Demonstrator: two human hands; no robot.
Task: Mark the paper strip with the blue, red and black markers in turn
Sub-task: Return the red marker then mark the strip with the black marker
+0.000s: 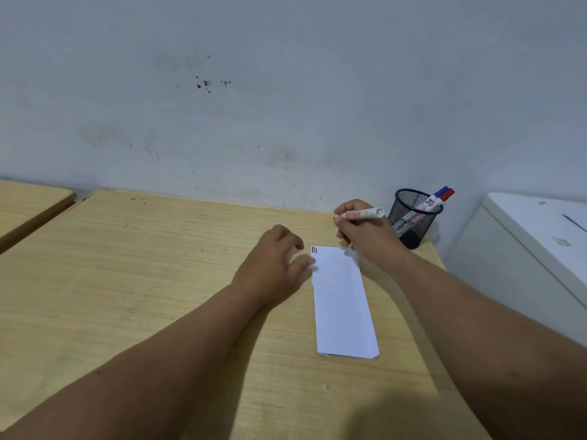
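the mesh cup (413, 217) holds blue (441, 192) and red markers (447, 195); right hand (365, 236) grips a marker (362, 214), left hand (276, 265) open on the strip (343, 306).

Mesh pen cup (413, 217) on wooden desk (127, 281) (perhaps white cabinet (524, 236) beside).

desk (158, 281): pale wood, visible grain, matt
strip (343, 312): white paper, smooth, folded
cup (411, 217): black wire mesh, metal
marker (362, 213): white plastic, slight gloss
wall (286, 90): painted, matt, scuffed and stained
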